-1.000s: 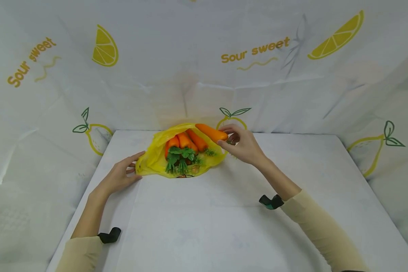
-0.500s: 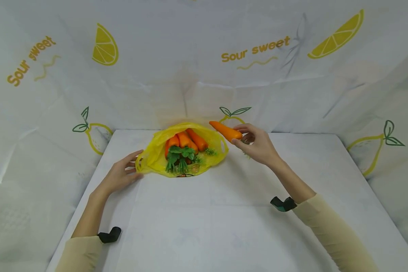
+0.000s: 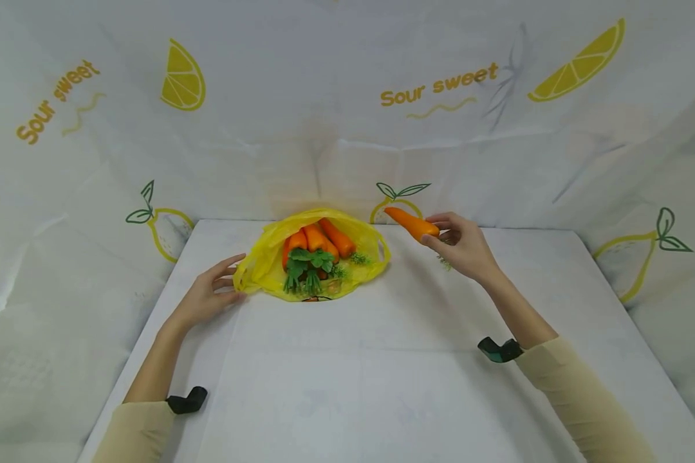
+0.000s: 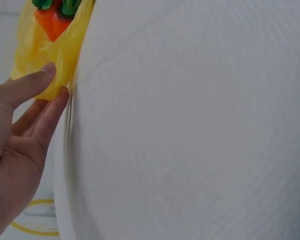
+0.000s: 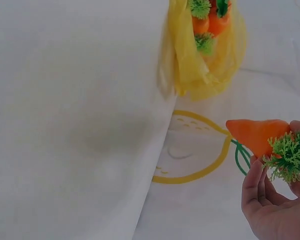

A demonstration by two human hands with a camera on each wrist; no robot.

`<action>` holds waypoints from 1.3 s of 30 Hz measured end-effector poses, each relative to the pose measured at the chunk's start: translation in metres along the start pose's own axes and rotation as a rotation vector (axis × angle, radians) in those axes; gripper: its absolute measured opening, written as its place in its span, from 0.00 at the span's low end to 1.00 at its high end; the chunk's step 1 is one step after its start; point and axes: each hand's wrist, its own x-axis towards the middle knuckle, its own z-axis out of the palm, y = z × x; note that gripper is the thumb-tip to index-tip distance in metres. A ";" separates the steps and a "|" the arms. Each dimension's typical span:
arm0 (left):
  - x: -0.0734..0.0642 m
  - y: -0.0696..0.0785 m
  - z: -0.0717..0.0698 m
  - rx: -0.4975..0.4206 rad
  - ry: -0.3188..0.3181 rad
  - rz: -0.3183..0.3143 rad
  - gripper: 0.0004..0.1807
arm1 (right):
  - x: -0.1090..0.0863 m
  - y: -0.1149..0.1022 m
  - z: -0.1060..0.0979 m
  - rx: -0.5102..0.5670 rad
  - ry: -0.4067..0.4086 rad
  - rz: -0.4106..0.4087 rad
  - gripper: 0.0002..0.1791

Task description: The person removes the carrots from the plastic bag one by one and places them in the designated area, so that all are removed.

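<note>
A yellow plastic bag (image 3: 255, 257) lies on its side at the back of the table, its mouth facing me. Several orange carrots (image 3: 315, 238) with green leafy tops are inside it. At the bag's left end is my left hand (image 3: 204, 297), thumb and fingers loosely extended around the edge; in the left wrist view the thumb (image 4: 32, 85) overlaps the yellow plastic. To the right of the bag, my right hand (image 3: 462, 247) holds one carrot (image 3: 411, 223) above the table, pinched near its leafy end. Its green top (image 5: 292, 155) shows in the right wrist view.
The white table (image 3: 347, 379) meets a white cloth backdrop (image 3: 278, 128) just behind the bag. Lemons and lettering are printed on this cloth. A black wrist device (image 3: 188, 400) sits at the left sleeve, and another device (image 3: 500, 349) at the right.
My right hand has carried the carrot rightward, from beside the bag's mouth to well apart from it. The left hand stays nearly in place at the bag's left end.
</note>
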 end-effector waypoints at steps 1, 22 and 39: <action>0.000 0.000 0.000 -0.012 -0.001 0.007 0.47 | 0.000 0.002 -0.001 -0.003 0.001 0.003 0.22; -0.005 0.000 0.006 -0.084 0.102 0.014 0.28 | -0.002 0.041 -0.009 -0.035 -0.047 0.104 0.24; -0.008 -0.006 0.005 -0.090 0.110 0.002 0.29 | 0.000 0.063 -0.001 -0.107 -0.070 0.143 0.26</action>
